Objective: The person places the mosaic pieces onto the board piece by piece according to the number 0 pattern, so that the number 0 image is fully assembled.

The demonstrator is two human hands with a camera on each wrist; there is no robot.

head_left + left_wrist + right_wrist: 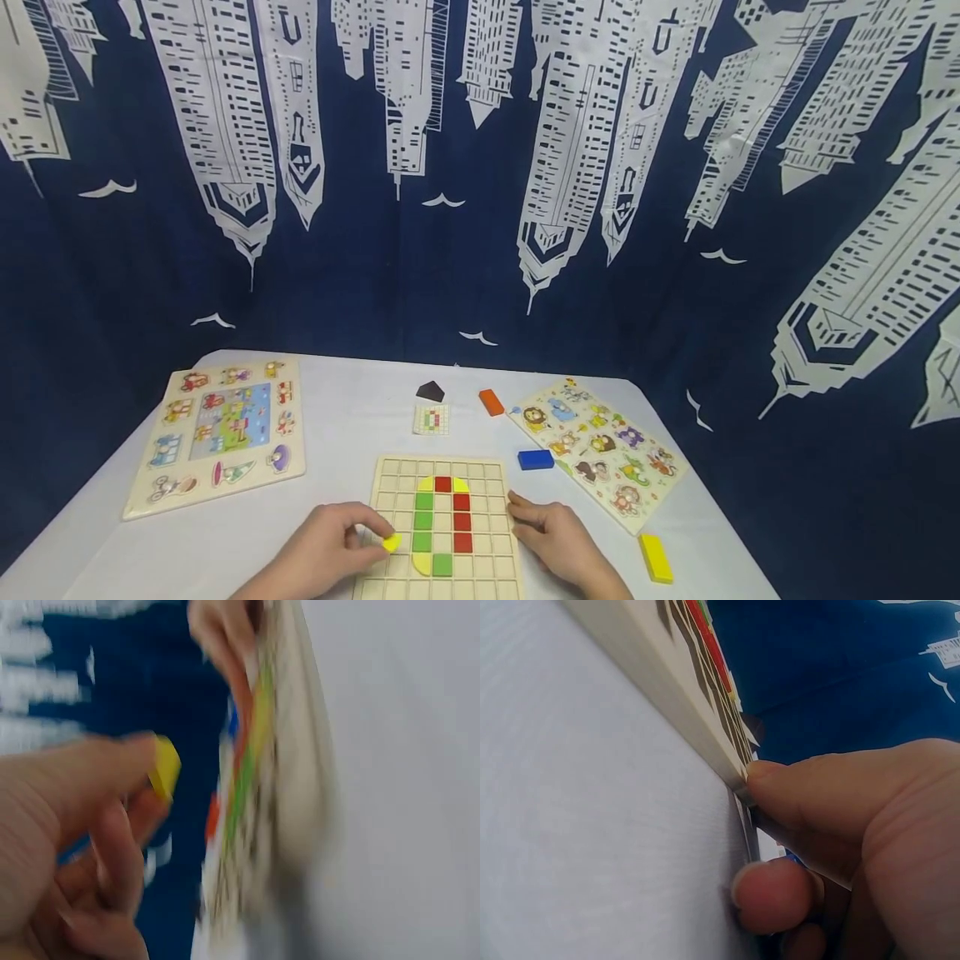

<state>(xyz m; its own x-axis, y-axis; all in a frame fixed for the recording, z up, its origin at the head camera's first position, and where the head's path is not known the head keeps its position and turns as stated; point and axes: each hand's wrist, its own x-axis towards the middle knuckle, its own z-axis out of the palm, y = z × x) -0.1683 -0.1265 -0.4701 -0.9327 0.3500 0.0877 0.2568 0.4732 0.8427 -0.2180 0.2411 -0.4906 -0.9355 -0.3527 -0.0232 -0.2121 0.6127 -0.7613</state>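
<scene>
Between thumb and index finger my left hand pinches a small yellow tile, lifted over the left side of a wooden grid board. Its exact outline is partly covered by the fingertips. The left wrist view shows the same yellow tile at the fingertips, against a blurred board. On the board, green tiles, red tiles and yellow rounded tiles form a ring with a gap at its lower right. My right hand rests its thumb and index finger against the board's right edge.
Behind the board lies a small pattern card beside a dark pentagonal piece. Orange, blue and yellow blocks lie to the right. Picture puzzles flank the board, a vehicle one left and an animal one right.
</scene>
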